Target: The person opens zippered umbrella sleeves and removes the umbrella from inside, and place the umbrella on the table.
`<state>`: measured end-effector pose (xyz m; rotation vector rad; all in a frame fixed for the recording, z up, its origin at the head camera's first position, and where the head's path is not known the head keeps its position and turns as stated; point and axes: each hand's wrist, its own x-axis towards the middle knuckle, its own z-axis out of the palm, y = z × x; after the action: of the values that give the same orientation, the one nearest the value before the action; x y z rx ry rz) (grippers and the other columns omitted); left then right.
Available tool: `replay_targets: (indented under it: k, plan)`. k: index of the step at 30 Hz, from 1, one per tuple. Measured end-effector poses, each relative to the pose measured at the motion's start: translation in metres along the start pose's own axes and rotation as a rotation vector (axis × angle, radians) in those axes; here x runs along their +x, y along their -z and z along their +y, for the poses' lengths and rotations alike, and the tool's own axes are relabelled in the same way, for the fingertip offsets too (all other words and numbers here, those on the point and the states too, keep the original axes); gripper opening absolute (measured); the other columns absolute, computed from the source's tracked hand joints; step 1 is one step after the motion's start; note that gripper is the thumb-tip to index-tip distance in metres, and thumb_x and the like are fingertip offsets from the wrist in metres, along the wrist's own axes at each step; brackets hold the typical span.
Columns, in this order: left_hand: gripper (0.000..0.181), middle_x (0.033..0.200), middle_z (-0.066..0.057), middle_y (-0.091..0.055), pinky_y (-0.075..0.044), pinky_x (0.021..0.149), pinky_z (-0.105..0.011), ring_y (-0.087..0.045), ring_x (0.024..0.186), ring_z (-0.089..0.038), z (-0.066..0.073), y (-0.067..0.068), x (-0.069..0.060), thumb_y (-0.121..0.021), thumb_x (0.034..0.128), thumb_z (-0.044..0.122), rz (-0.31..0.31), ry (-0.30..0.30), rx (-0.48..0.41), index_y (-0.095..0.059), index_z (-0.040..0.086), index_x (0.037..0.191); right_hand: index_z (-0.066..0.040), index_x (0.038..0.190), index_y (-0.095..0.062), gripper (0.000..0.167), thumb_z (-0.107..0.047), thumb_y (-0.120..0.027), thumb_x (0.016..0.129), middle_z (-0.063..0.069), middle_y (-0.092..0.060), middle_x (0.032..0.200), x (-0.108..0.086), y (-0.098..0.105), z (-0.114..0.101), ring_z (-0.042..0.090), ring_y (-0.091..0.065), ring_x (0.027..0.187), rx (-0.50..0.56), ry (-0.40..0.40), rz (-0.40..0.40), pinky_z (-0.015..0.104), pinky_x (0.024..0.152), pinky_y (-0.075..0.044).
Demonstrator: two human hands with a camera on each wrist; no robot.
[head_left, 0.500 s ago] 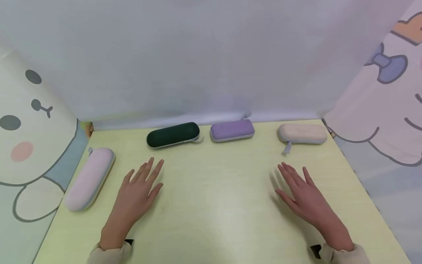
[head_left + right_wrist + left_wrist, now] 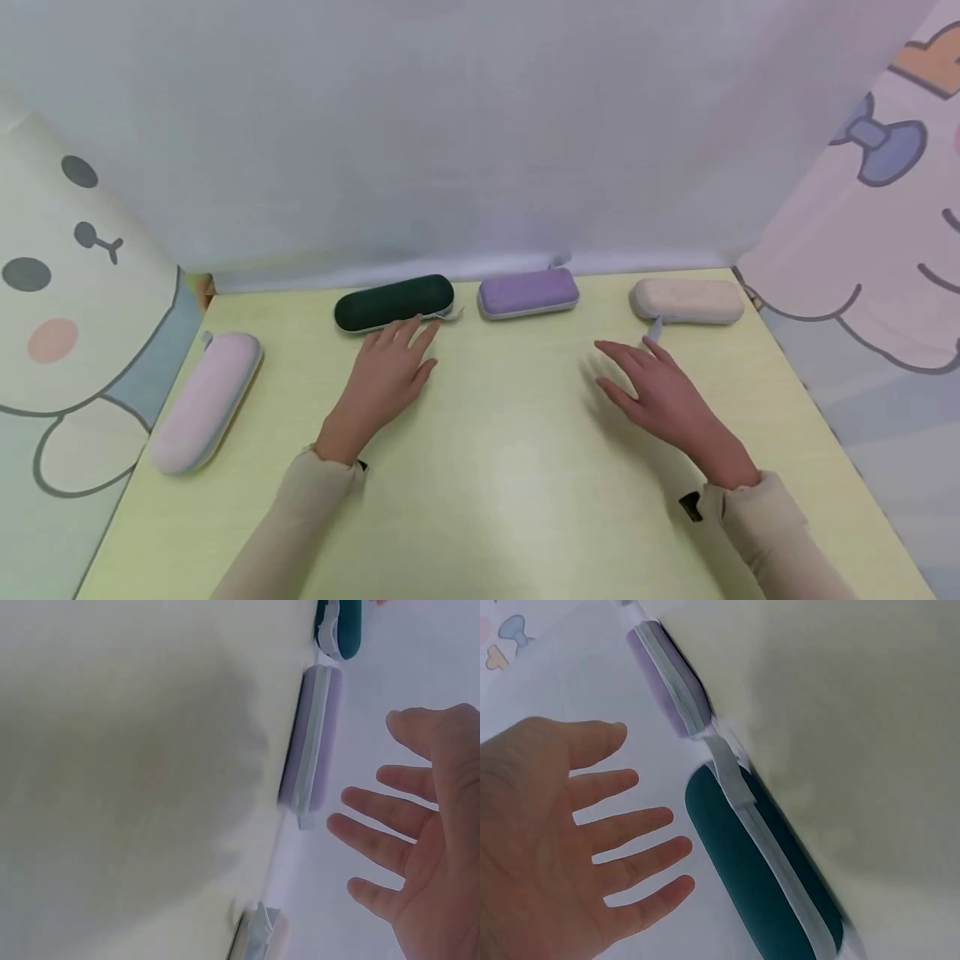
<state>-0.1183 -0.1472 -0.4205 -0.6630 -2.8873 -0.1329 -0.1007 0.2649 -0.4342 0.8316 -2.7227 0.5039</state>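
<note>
On the table (image 2: pixel 495 483), the green case (image 2: pixel 393 301) lies nearly nine-to-three at twelve o'clock from the nearer left hand (image 2: pixel 384 375), fingers apart as on the right hand (image 2: pixel 660 393).

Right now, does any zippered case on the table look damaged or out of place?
I see no damage. Only the pale pink case stands out: it lies angled near the left edge of the table, while the dark green case, purple case and beige case lie roughly crosswise along the back.
</note>
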Motion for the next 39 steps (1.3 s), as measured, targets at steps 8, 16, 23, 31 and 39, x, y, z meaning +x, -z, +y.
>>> replay_targets:
  k: [8, 16, 23, 31, 39]
  plan:
    - [0.055, 0.161, -0.016, -0.047, -0.048, 0.108, -0.056, -0.048, 0.143, -0.038, 0.026, -0.007, 0.054, -0.056, 0.1080, 0.038, -0.072, -0.012, 0.002, -0.046, 0.016, 0.157, -0.004, 0.143, -0.057, 0.050, -0.022, -0.072, 0.099, 0.019, -0.064, 0.141, 0.041, -0.007, 0.013, 0.041, -0.060, 0.131, 0.050, -0.007, -0.006, 0.060, 0.110, -0.044]
    - [0.055, 0.161, -0.021, -0.044, -0.044, 0.116, -0.054, -0.045, 0.147, -0.041, 0.043, -0.020, 0.096, -0.055, 0.1089, 0.035, -0.068, -0.074, -0.019, -0.044, 0.012, 0.157, -0.001, 0.146, -0.055, 0.053, -0.024, -0.069, 0.101, 0.022, -0.057, 0.148, 0.073, -0.022, 0.021, 0.043, -0.054, 0.137, 0.049, -0.002, -0.032, 0.061, 0.110, -0.045]
    - [0.059, 0.167, -0.022, -0.034, -0.043, 0.119, -0.052, -0.037, 0.153, -0.041, 0.049, -0.035, 0.123, -0.050, 0.1107, 0.036, -0.131, -0.049, -0.085, -0.035, 0.011, 0.162, 0.001, 0.149, -0.050, 0.053, -0.018, -0.067, 0.102, 0.025, -0.049, 0.155, 0.090, -0.031, 0.034, 0.045, -0.048, 0.142, 0.035, -0.034, -0.073, 0.062, 0.112, -0.043]
    - [0.058, 0.163, -0.019, -0.042, -0.044, 0.118, -0.048, -0.043, 0.150, -0.037, 0.050, -0.051, 0.139, -0.055, 0.1087, 0.035, -0.168, -0.058, -0.064, -0.040, 0.010, 0.159, -0.002, 0.155, -0.045, 0.058, -0.013, -0.066, 0.102, 0.025, -0.042, 0.161, 0.106, -0.036, 0.035, 0.046, -0.044, 0.145, 0.065, -0.078, -0.140, 0.062, 0.115, -0.041]
    - [0.051, 0.149, -0.014, -0.056, -0.050, 0.111, -0.044, -0.055, 0.137, -0.034, 0.044, -0.047, 0.145, -0.069, 0.1014, 0.029, -0.150, -0.068, -0.116, -0.055, 0.013, 0.148, 0.001, 0.152, -0.049, 0.056, -0.004, -0.064, 0.099, 0.023, -0.048, 0.155, 0.112, -0.037, 0.029, 0.044, -0.046, 0.143, 0.060, -0.120, -0.212, 0.056, 0.113, -0.045]
